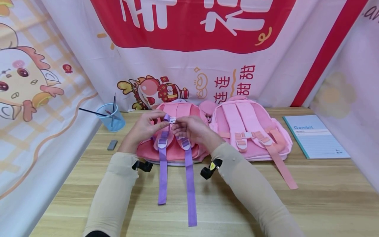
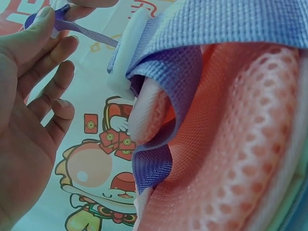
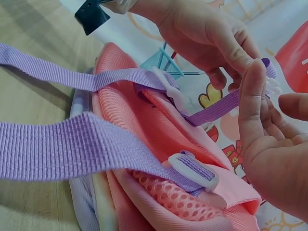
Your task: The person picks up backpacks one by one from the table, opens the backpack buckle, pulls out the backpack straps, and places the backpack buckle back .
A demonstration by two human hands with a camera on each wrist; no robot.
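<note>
The pink backpack with purple straps [image 1: 145, 149] lies on the table with its back panel up. My left hand [image 1: 146, 126] pinches a purple strap [image 3: 216, 109], drawn up from the pack, close to a white plastic buckle [image 1: 172, 120]. From the other side my right hand [image 1: 193, 130] holds the buckle at its fingertips. In the right wrist view the strap's purple loop [image 3: 269, 68] curls above the buckle, partly behind my index finger. White strap adjusters [image 1: 162, 142] sit lower on the shoulder straps, and two loose purple strap ends [image 1: 190, 194] hang toward me.
A second pink backpack [image 1: 220, 120] lies to the right, its peach strap [image 1: 282, 168] trailing forward. Further right is a Gambit notebook [image 1: 316, 136]. On the left stand a blue mesh pen cup [image 1: 118, 123] with pencils and a grey eraser [image 1: 112, 144]. A printed curtain [image 1: 165, 65] hangs behind.
</note>
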